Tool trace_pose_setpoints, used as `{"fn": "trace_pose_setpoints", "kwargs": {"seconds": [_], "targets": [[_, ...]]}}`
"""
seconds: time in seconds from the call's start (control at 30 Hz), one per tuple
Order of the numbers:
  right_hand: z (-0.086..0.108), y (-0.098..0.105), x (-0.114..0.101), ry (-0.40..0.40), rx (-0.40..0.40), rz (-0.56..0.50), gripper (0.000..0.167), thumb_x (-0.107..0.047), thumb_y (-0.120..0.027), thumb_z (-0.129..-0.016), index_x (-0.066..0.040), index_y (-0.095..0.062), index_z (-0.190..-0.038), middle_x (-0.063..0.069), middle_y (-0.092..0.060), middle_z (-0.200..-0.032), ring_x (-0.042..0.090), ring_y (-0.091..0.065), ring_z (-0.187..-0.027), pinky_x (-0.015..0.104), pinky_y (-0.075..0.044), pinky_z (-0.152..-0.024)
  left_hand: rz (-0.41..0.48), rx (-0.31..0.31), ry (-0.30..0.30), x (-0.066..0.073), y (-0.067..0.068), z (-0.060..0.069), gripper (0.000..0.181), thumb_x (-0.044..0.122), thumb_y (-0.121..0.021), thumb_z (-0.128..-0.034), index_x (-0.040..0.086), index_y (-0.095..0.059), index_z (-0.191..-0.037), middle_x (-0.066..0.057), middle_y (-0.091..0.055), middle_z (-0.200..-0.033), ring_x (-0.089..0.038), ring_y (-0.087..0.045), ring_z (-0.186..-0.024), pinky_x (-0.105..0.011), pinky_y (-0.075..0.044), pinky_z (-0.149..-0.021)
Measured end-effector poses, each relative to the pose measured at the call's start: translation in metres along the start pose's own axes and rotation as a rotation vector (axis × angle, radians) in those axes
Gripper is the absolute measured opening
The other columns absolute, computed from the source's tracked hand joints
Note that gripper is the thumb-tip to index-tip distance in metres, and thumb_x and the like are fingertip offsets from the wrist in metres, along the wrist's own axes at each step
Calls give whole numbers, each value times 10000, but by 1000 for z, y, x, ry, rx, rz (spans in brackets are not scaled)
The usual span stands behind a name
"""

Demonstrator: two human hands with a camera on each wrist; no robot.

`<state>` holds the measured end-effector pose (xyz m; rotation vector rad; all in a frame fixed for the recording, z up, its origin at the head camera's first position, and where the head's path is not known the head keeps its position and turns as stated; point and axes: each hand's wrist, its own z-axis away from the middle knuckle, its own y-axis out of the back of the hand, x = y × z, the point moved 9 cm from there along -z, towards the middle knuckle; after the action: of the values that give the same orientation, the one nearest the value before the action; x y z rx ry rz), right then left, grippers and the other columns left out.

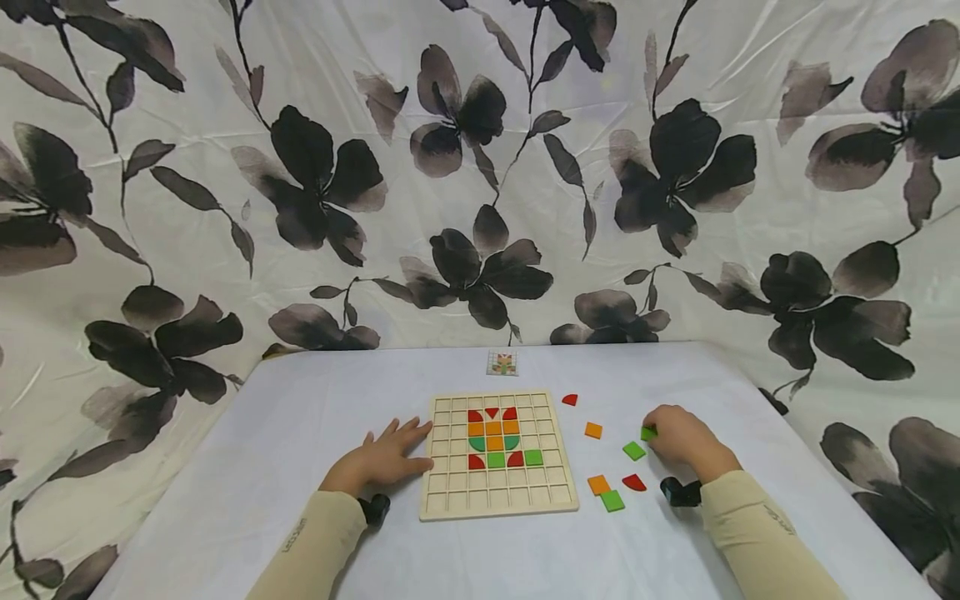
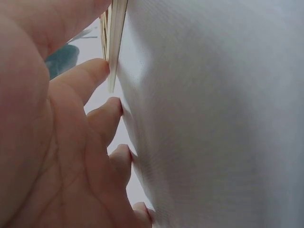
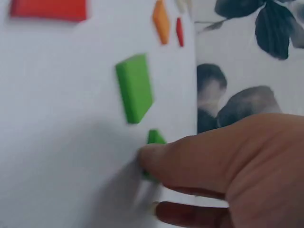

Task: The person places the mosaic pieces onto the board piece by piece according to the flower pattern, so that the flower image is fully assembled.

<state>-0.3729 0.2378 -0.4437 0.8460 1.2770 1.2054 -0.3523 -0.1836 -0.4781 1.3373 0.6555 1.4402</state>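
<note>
Clearly, a green square (image 1: 648, 433) is pinched by the thumb and fingers of the right hand (image 1: 684, 435), over the right part of a white counter (image 1: 225, 517). The left hand (image 1: 381, 458) is spread with straight fingers and nothing held, and the left edge of a wooden board (image 1: 498, 501) is touched by its thumb and index finger.

The board is placed well to the left of the pinched square. Between them are set a second green square (image 1: 634, 451), just beside the right hand, and an orange square (image 1: 593, 431) nearer the board. That sideways gap is judged the relation that counts: the board's right edge is faced by the right hand, while its opposite edge is touched by the left. No long axis is offered by the pinched square or by the board, both being roughly equal-sided.

Only by the head view are the coloured pieces (image 1: 492, 428) set in the board and a small patterned card (image 1: 502, 363) behind it shown whole. By the left wrist view the board's thin edge is added, with a fingertip against it. By the right wrist view the second green square's thickness is brought out; whether the pinched one is clear of the counter cannot be told, as it is partly covered by the thumb.
</note>
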Motion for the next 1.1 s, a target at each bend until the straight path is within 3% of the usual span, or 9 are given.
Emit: {"fn": "trace_pose_setpoints", "kwargs": {"seconds": [0.23,0.37,0.47,0.6,0.83,0.97,1.1], "targets": [[-4,-1,-1,13,15,-28,206,-26,-651,-835,-6,-693,-1036,107,-670,-976,258,-586,-888,498,-507,-878,11,-1,-9,0,0,1,753,533,-611,-886,210,-348,-1513,-126,-269,-1597,-447,-122,-1481,-729,-46,-1111],[-8,0,-23,43,35,-27,220,-91,-690,-843,-32,-698,-1055,75,-664,-974,223,-569,-858,472,-523,-857,7,-7,3,-2,-1,1,765,550,-612,-878,220,-347,-1514,-119,-265,-1600,-441,-118,-1484,-726,-45,-1113],[-9,-1,-57,97,65,-33,242,-142,-724,-846,-78,-706,-1078,41,-669,-995,200,-587,-892,453,-528,-877,10,-12,8,-1,-1,1,760,543,-610,-881,222,-344,-1516,-115,-259,-1603,-432,-107,-1489,-718,-36,-1121],[-9,-6,-114,236,104,-57,249,-174,-743,-840,-125,-717,-1082,-11,-686,-988,176,-619,-922,411,-529,-876,11,-13,9,0,0,2,752,528,-612,-886,214,-348,-1515,-117,-260,-1602,-435,-109,-1488,-720,-36,-1120],[-4,-21,-200,502,76,-93,235,-209,-714,-872,-130,-724,-1093,-11,-706,-1039,198,-639,-989,377,-524,-880,10,-14,8,1,0,2,757,536,-614,-881,203,-356,-1510,-117,-265,-1600,-446,-123,-1481,-730,-46,-1110],[1,-31,-238,600,55,-83,213,-202,-695,-886,-134,-733,-1084,-20,-717,-1065,161,-648,-983,333,-530,-882,10,-12,1,0,1,1,757,542,-609,-883,201,-356,-1509,-121,-265,-1599,-449,-121,-1481,-733,-46,-1108],[5,-44,-264,644,50,-40,183,-214,-687,-894,-172,-738,-1065,-62,-717,-1048,87,-640,-948,267,-530,-857,9,-16,-7,-2,0,0,757,553,-599,-886,206,-352,-1511,-120,-265,-1600,-449,-118,-1481,-734,-46,-1107]]}}
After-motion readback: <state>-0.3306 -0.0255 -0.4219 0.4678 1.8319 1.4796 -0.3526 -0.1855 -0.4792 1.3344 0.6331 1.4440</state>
